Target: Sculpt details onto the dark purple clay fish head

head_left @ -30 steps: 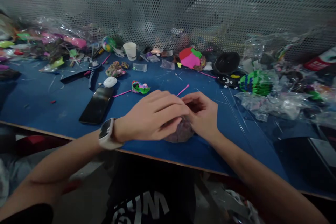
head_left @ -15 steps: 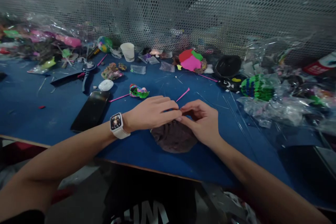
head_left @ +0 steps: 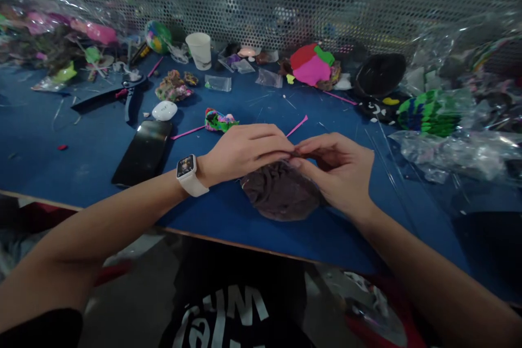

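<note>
A dark brown, flattened lump of modelling clay (head_left: 282,194) with gathered folds along its top lies near the table's front edge. My left hand (head_left: 250,148), below a white smartwatch (head_left: 190,173), reaches over the clay's far edge with its fingers closed together. My right hand (head_left: 340,168) is curled in a pinch at the same edge, thumb against forefinger. The fingertips of both hands meet there, hiding the bit of clay between them. Just beyond the hands lies a pink stick (head_left: 297,125), and a multicoloured clay piece (head_left: 219,120) rests behind my left hand.
A black phone (head_left: 142,153), a white case (head_left: 164,111) and dark-handled pliers (head_left: 129,97) lie to the left. Farther back stand a paper cup (head_left: 199,51) and a red-and-pink clay piece (head_left: 312,65). Crumpled plastic bags (head_left: 460,155) crowd the right, before a perforated metal screen (head_left: 261,5).
The view has tilted and shifted, so the table sits higher in the picture. Both hands stay at the clay's folded far edge, with the fingers only slightly moved.
</note>
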### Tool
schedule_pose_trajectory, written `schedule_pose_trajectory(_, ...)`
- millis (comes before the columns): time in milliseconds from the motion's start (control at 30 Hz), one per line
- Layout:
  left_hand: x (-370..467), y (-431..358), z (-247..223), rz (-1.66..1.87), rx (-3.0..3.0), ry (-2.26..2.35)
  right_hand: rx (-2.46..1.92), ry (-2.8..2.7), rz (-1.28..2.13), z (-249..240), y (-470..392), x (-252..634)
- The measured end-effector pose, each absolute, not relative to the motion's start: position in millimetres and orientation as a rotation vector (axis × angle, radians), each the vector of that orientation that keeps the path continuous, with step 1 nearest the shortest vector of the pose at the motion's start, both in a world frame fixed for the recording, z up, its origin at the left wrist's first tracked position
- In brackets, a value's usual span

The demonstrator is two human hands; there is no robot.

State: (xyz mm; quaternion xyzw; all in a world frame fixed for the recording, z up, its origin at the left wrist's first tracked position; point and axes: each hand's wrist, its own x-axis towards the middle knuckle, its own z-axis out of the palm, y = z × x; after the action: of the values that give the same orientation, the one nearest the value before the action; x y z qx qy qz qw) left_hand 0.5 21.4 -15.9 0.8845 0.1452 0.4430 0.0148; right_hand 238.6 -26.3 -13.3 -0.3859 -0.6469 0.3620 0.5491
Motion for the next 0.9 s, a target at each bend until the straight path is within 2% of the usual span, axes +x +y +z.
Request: schedule_pose_trajectory(900,8.9,14.4,-21.3,1.451,2.647,0.631,-1.013,-1.531,0.916,-9.3,-27.0,234.6)
